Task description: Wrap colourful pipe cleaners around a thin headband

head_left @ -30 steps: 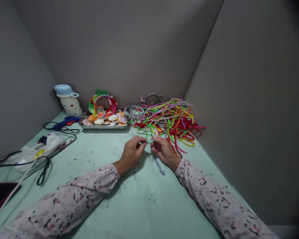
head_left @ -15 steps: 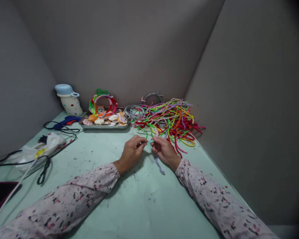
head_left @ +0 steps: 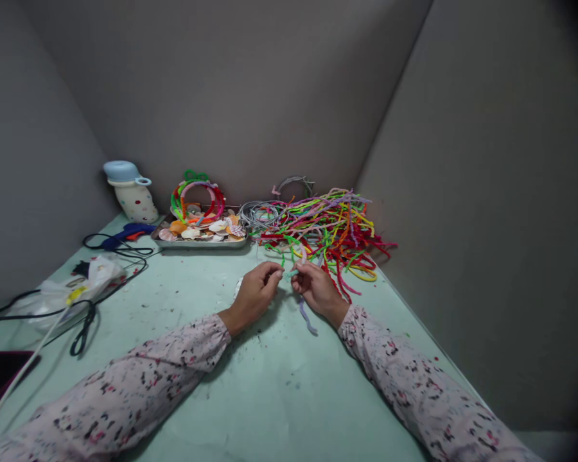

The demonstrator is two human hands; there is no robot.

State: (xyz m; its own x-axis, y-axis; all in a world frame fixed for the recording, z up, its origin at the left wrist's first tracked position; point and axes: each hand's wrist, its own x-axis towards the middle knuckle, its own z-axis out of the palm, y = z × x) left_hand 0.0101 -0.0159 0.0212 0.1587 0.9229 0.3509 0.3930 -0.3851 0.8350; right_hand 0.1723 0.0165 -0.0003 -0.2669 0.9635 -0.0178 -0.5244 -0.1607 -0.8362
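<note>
Over the table my two hands face each other with fingertips close together. A short mint-green pipe cleaner [head_left: 291, 274] shows in the gap between them. My left hand [head_left: 255, 292] is closed in a pinch at its left end; the exact contact is too small to see clearly. My right hand [head_left: 320, 292] pinches the mint-green piece between thumb and forefinger, its other fingers curled. Below the right fingers a lavender pipe cleaner [head_left: 308, 319] hangs or lies on the table; I cannot tell whether it is held. A white object, perhaps a shell [head_left: 238, 287], is mostly hidden behind my left hand.
Behind my hands lies a heap of colourful pipe cleaners [head_left: 337, 224], beside coiled grey wire [head_left: 261, 217]. A metal tray [head_left: 200, 244] holds shells and fuzzy rings [head_left: 197, 200]. At left are a bottle [head_left: 133, 200], blue-handled tool [head_left: 122, 235], plastic bag [head_left: 96, 277] and black cables [head_left: 79, 343].
My left fingertips have drawn slightly left, so a little more of the mint-green pipe cleaner shows. My right hand is nearly still; the view has shifted slightly.
</note>
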